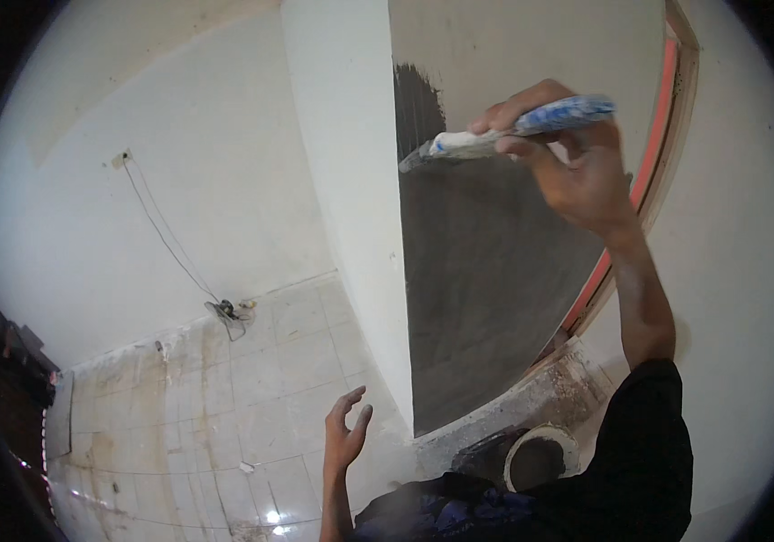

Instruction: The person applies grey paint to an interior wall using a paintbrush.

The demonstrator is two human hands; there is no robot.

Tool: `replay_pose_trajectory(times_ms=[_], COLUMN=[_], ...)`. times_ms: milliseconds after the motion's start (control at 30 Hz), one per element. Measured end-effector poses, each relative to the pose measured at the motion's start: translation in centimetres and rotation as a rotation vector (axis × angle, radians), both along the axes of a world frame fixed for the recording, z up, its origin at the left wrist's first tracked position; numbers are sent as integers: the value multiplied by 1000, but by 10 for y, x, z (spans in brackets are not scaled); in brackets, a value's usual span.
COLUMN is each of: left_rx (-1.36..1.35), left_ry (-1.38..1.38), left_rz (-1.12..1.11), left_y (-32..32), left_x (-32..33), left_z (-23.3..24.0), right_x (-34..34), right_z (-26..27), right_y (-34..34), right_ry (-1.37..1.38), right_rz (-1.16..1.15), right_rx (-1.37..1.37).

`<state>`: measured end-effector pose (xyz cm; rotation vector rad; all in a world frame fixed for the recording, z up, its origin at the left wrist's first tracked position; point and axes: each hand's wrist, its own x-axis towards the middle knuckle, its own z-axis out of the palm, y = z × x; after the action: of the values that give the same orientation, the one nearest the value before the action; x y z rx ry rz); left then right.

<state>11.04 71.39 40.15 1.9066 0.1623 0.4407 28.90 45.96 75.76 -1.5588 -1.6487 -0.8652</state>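
Note:
My right hand (573, 159) grips a paintbrush (468, 143) with a whitish, blue-marked handle. Its bristles touch the wall face near the vertical corner. Below the brush, a dark grey coat (488, 291) covers the wall face; a rough-edged dark strip (417, 101) runs up along the corner above it. The upper part of that face (529, 47) is pale. Low and to the left, my left hand (348, 427) holds nothing, its fingers apart and curved, over the tiled floor. By the wall's foot stands a bucket (568, 444) with dark grey material inside.
A reddish strip and frame (651, 156) edge the coated face on the right. Stained floor tiles (278, 406) spread at the left. Cables run from a wall outlet (121, 159) down to a bundle of cord (228, 311) on the floor. A dark item (482, 450) lies beside the bucket.

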Motion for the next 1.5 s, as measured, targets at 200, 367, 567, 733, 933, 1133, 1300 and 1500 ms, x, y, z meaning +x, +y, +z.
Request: replay_pose_trajectory(times_ms=[200, 367, 567, 733, 933, 1133, 1300, 1500], left_rx=[1, 15, -2, 21, 18, 74, -59, -97], left_ry=[-8, -19, -12, -8, -31, 83, 345, 748], left_rz=[-10, -30, -31, -76, -132, -348, -668, -878], left_y=[2, 1, 2, 9, 10, -3, -34, -100], left_x=[-6, -8, -7, -1, 2, -11, -34, -25], left_z=[-2, -5, -8, -9, -11, -40, -114, -220], right_x=[21, 13, -11, 10, 18, -13, -66, -199], right_z=[35, 91, 39, 16, 99, 42, -177, -471], right_y=[6, 9, -7, -2, 16, -43, -180, -257], right_ry=[-151, -263, -102, 35, -191, -53, 429, 1218], right_rz=[-135, -122, -2, -103, -97, -318, -940, -1582], right_rx=[149, 279, 123, 113, 312, 521, 697, 1013])
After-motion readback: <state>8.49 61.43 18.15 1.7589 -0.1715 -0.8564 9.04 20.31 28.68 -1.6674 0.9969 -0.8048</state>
